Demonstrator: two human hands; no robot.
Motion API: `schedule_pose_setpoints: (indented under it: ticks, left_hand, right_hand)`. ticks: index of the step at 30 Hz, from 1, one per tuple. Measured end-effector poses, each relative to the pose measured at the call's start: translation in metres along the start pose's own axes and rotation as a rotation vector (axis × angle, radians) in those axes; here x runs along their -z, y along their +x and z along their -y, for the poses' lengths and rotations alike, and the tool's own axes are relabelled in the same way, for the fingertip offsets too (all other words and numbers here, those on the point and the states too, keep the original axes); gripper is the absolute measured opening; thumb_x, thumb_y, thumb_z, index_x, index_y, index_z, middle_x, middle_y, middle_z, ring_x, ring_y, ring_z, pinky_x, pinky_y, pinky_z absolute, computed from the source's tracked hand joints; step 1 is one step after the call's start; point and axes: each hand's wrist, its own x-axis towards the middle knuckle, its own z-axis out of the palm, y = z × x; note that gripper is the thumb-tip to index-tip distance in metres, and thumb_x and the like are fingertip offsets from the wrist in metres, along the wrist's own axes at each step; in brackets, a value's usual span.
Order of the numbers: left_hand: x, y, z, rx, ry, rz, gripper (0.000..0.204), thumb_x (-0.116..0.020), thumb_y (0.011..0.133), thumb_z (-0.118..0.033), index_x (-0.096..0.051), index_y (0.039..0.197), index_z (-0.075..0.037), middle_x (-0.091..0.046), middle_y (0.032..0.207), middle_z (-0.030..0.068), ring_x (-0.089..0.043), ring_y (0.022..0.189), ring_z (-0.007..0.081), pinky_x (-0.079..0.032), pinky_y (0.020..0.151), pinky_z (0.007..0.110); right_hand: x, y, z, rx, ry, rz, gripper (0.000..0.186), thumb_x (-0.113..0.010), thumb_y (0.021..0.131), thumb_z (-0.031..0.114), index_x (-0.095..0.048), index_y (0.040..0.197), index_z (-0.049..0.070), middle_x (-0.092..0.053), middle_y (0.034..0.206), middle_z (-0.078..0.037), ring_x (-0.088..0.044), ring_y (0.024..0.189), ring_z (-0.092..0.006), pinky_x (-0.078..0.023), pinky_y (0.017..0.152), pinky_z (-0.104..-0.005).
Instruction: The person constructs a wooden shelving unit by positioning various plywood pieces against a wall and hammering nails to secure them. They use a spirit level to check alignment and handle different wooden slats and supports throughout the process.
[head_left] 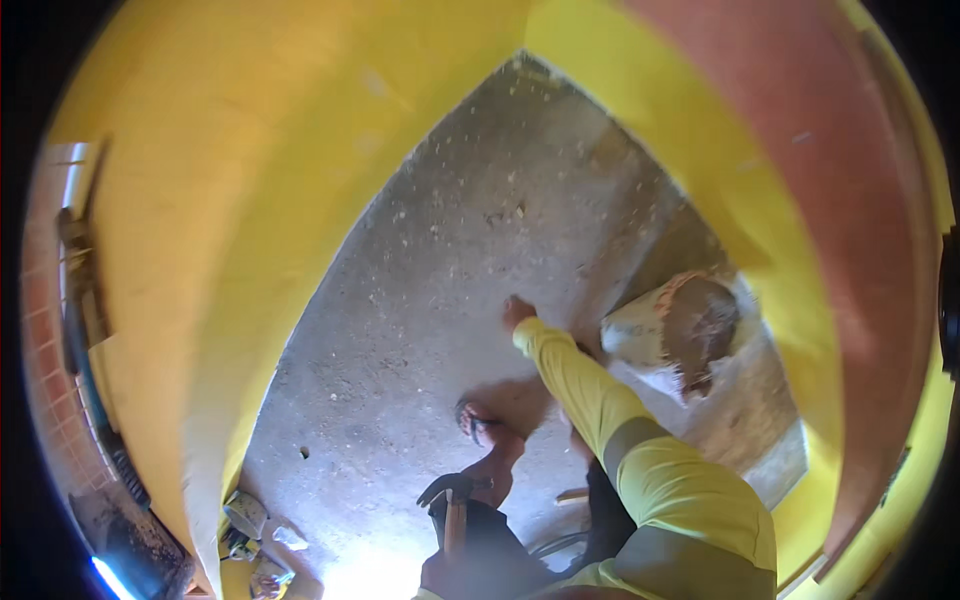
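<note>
My right arm, in a yellow sleeve, stretches forward over the concrete floor. My right hand (518, 311) looks curled, with whatever it may hold too small to make out. It is nearest in the picture to a torn, pale sack (630, 330) with grey-brown material showing at its open end, which lies to its right. My left hand is not visible. A hammer (448, 492) with a black head and wooden handle is upright against my dark shorts at the bottom. My sandalled foot (476, 425) stands on the floor below my reaching hand.
Yellow walls (260, 170) meet in a corner around the concrete floor (420, 250), with a reddish panel (800, 150) on the right. Long tools (80, 300) stand at the far left beside tiles. Small containers and debris (250, 525) lie at the lower left.
</note>
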Motion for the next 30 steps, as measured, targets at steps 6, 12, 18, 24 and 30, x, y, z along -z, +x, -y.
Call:
schedule_pose_setpoints:
  ticks: [6,12,18,24,30]
  left_hand:
    - [-0.006,0.016,0.051,-0.157,-0.006,0.073,0.045,-0.074,0.067,-0.03,-0.064,0.097,0.002,-0.067,0.086,0.021,-0.066,0.084,0.0332,-0.052,0.073,0.041]
    - [0.031,-0.058,0.015,-0.317,0.116,0.074,0.048,-0.074,0.067,-0.028,-0.061,0.102,0.002,-0.067,0.084,0.0203,-0.067,0.074,0.0317,-0.055,0.068,0.04]
    - [0.101,-0.167,-0.067,-0.525,0.137,0.056,0.043,-0.073,0.067,-0.026,-0.06,0.098,0.001,-0.066,0.082,0.0208,-0.066,0.076,0.035,-0.053,0.067,0.042]
    - [0.139,-0.234,-0.187,-0.985,0.108,-0.098,0.036,-0.072,0.071,-0.023,-0.058,0.094,0.0,-0.064,0.076,0.0208,-0.064,0.072,0.0363,-0.051,0.064,0.042]
    - [0.119,-0.255,-0.279,-1.163,0.054,-0.248,0.035,-0.069,0.074,-0.017,-0.052,0.101,-0.002,-0.061,0.07,0.0191,-0.062,0.066,0.0376,-0.049,0.06,0.042]
  right_hand:
    - [0.21,-0.185,0.107,0.218,0.097,0.183,0.019,-0.05,0.084,0.017,-0.063,0.088,0.004,-0.066,0.08,-0.015,-0.065,0.078,-0.0316,-0.051,0.07,-0.0408]
    - [0.413,-0.33,0.209,0.289,0.493,0.196,0.011,-0.056,0.086,0.012,-0.061,0.087,0.002,-0.064,0.076,-0.006,-0.061,0.068,-0.0112,-0.05,0.063,-0.0278]
    - [0.574,-0.339,0.214,0.325,0.792,-0.257,0.004,-0.057,0.085,0.003,-0.058,0.089,0.002,-0.06,0.072,-0.005,-0.058,0.06,-0.0109,-0.05,0.055,-0.0232]
    - [0.634,-0.196,0.175,0.273,1.07,-0.557,0.009,-0.062,0.08,0.003,-0.059,0.088,0.002,-0.062,0.072,-0.008,-0.06,0.06,-0.0142,-0.048,0.051,-0.0254]
    - [0.642,-0.121,0.19,0.062,0.343,-0.798,0.022,-0.067,0.076,0.02,-0.068,0.094,0.009,-0.064,0.079,-0.01,-0.062,0.068,-0.0193,-0.049,0.066,-0.034]
